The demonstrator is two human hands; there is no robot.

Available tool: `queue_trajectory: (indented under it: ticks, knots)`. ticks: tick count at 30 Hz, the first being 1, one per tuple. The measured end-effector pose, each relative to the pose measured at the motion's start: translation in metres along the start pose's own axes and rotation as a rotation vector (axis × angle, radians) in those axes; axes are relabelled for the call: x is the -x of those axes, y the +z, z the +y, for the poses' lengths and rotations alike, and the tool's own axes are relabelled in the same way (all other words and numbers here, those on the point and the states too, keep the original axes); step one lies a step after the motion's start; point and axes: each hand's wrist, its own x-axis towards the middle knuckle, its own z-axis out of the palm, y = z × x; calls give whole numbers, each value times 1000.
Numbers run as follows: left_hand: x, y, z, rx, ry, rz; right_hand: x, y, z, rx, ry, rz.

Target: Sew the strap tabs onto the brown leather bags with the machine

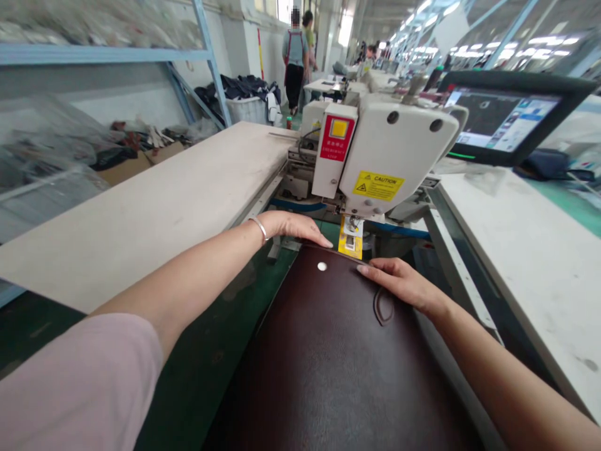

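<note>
A dark brown leather panel (328, 351) lies on the green machine bed (201, 369), its far edge under the white sewing machine head (394, 150). A small white dot (322, 266) marks the panel near that edge. My left hand (291, 227), with a bracelet at the wrist, rests flat with its fingertips on the panel's far left corner. My right hand (404, 285) presses flat on the panel's far right part, beside an oval stitched mark (384, 307). Neither hand grips anything. The needle area with a yellow tag (351, 241) sits between the two hands.
A long beige table (154, 207) runs along the left, a white table (530, 250) along the right. A touchscreen (502, 119) stands at the right of the machine. Shelving (94, 56) and boxes fill the far left. Two people (295, 56) stand in the aisle beyond.
</note>
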Motion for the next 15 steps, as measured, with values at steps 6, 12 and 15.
queue_trajectory:
  ticks: [6,12,15]
  knots:
    - [0,1,-27,510,71,28,0,-28,25,-107,95,143]
    - [-30,9,-32,626,60,233,-23,-61,40,-199,122,237]
    - [-48,9,-31,655,37,357,-40,-76,43,-170,124,264]
